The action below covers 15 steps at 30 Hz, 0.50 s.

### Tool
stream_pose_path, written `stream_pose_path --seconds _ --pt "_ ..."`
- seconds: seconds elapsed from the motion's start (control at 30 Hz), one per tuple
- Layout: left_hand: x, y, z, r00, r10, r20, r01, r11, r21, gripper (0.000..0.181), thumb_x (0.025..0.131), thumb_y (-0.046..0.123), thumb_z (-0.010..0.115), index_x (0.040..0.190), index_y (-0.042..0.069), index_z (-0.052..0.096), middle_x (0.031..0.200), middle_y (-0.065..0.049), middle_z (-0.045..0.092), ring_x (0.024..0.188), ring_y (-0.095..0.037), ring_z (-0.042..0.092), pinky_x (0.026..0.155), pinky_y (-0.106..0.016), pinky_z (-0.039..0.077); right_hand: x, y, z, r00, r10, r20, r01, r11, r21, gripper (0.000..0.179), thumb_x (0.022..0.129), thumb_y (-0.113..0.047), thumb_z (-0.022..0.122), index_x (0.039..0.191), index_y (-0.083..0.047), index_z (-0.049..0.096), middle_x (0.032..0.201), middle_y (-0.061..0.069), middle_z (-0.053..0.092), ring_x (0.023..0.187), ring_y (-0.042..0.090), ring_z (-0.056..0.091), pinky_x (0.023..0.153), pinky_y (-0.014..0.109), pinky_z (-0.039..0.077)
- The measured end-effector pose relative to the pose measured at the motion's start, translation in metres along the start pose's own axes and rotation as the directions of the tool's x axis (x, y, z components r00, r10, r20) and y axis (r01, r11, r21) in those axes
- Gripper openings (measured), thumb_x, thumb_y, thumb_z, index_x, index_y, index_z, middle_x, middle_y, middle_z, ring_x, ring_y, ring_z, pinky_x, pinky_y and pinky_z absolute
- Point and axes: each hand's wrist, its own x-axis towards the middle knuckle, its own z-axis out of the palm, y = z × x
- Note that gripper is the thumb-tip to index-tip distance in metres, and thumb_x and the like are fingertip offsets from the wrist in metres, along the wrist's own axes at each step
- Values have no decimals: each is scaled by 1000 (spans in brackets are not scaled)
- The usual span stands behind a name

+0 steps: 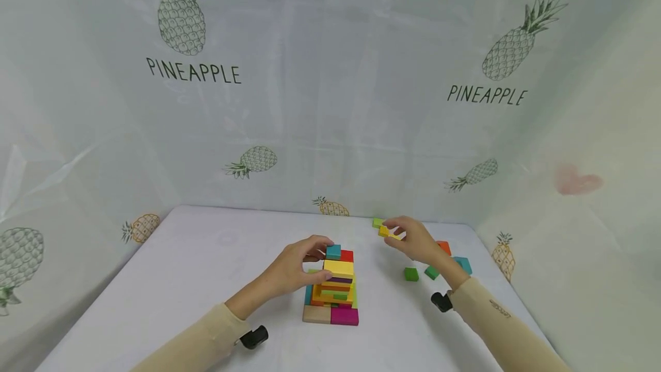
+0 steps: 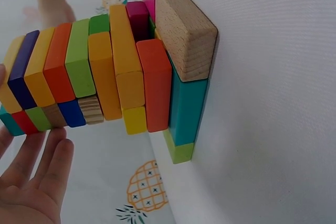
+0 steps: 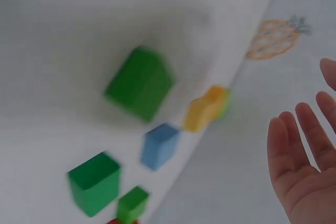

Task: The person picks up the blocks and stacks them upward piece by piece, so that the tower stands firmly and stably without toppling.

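A tower of colored wooden blocks [image 1: 338, 289] stands upright on the table, with a bare wood block [image 2: 186, 30] and a magenta block [image 1: 344, 317] at its base. My left hand [image 1: 296, 263] holds the upper layers from the left, the thumb at a yellow block [image 1: 338, 269] and a fingertip by the teal top block [image 1: 333, 251]. Its other fingers look fairly straight in the left wrist view. My right hand [image 1: 413, 239], fingers loosely bent, hovers near loose yellow blocks [image 1: 384, 231]; the right wrist view shows nothing in its grasp [image 3: 307, 182].
Green blocks [image 1: 411, 274], a teal block [image 1: 463, 264] and an orange block [image 1: 444, 247] lie about the right forearm. A light green block [image 1: 378, 223] sits at the table's back edge. Behind it hangs a pineapple-print curtain [image 1: 330, 102].
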Motion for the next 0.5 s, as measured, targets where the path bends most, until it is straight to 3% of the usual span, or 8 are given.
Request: stream_pose_path --seconds 0.1,0.23,0.5 --pt "0 -2 1 1000 1 2 -1 1000 4 58 95 34 82 145 25 55 132 7 67 118 -14 67 107 -37 56 3 24 4 998 54 20 -53 998 -30 41 97 -13 79 134 1 68 132 24 67 109 40 67 85 44 62" --pt "1 -3 1 1000 3 1 -3 1000 16 58 95 34 82 146 25 55 132 6 68 118 -16 68 106 -37 56 13 45 12 992 121 40 -117 989 -92 45 97 -14 77 138 2 66 133 24 66 113 41 64 93 52 58" --pt "2 -3 0 1000 -2 5 2 1000 12 58 95 34 82 146 24 55 132 6 68 119 -17 68 106 -38 56 42 63 24 980 160 121 -143 980 -141 55 98 -21 75 147 -1 59 142 22 60 125 42 60 103 59 54"
